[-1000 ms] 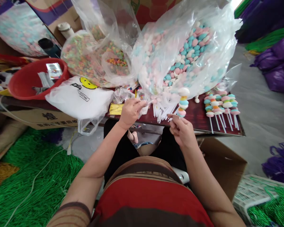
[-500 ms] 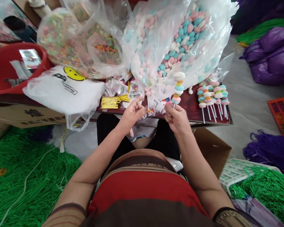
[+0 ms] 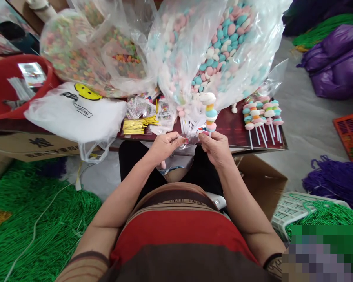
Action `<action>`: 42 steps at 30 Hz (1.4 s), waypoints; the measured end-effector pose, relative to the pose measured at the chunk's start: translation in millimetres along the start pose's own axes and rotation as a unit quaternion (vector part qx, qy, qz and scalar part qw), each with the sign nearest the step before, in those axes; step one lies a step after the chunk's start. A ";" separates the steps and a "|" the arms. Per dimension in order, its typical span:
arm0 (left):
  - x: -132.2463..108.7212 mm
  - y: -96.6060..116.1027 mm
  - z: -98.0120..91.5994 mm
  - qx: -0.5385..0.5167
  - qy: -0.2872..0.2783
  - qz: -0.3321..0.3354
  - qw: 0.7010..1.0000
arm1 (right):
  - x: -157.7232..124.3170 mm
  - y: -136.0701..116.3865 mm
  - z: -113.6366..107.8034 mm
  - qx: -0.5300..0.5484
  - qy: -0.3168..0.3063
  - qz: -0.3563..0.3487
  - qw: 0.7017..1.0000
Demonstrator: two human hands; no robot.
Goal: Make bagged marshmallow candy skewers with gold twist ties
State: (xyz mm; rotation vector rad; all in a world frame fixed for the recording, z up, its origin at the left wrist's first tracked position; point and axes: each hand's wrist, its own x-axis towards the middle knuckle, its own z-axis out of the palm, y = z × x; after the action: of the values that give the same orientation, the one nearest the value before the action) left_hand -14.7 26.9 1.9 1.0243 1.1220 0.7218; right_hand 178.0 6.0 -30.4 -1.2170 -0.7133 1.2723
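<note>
My right hand (image 3: 216, 147) pinches the stick of a marshmallow candy skewer (image 3: 211, 113), which stands upright with white, orange, blue and pink pieces. A corner of printed plastic shows by its thumb. My left hand (image 3: 166, 148), to the left, is closed with thumb and forefinger on the edge of a clear plastic bag (image 3: 182, 145) with printed patches. Part of that bag is hidden by the fingers. Just beyond the hands lie white sticks (image 3: 190, 126). Finished-looking candy skewers (image 3: 263, 115) lie in a group on the table (image 3: 228, 131) at the right.
Large clear bags of pink, blue and white candies (image 3: 217, 51) and of small coloured gummies (image 3: 76, 51) stand behind. Yellow twist ties (image 3: 135, 126), printed packets (image 3: 139, 106), a white smiley bag (image 3: 76, 111) and a red basin (image 3: 50, 74) are at left. An open carton (image 3: 261, 188) stands below right.
My left fingers have closed on the clear plastic, having been apart before. My right hand and the skewer have shifted slightly left and down, closer to my left hand.
</note>
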 end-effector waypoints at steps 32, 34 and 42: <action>19.3 -35.3 -0.8 -0.250 0.049 0.033 0.967 | -23.1 7.3 1.5 -0.124 -0.018 -0.073 0.989; 19.7 -33.5 -6.5 -0.265 0.033 0.030 0.963 | -32.4 -2.9 -13.9 -0.186 -0.018 -0.096 0.978; 20.3 -32.9 -12.0 -0.292 0.000 0.036 0.956 | -62.3 -28.8 -52.4 -0.367 -0.074 -0.170 0.911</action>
State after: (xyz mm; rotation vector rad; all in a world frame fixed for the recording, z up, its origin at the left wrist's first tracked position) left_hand -20.9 35.6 -37.1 0.5607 0.7966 1.0338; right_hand 221.8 -63.8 -4.4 -1.5017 -1.5366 0.8158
